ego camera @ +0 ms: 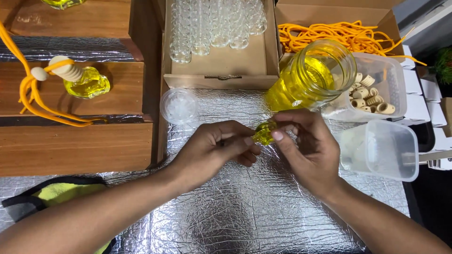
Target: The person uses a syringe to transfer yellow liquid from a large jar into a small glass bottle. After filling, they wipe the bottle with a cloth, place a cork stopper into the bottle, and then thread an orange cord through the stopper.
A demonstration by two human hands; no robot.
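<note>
I have both hands meeting over the foil-covered table (245,216): my left hand (214,148) and right hand (306,146) each pinch the small yellow-filled glass bottle (263,133) between thumb and fingertips, so it sits right between them. I judge it light but hard, slick and breakable, best gripped around its body. Just beyond my right hand stands the open jar of yellow liquid (310,77); a clear round lid (179,106) lies beyond my left.

Jar (313,77) behind hands (263,143) — tubs (383,146) right, shelves (75,117) left
</note>
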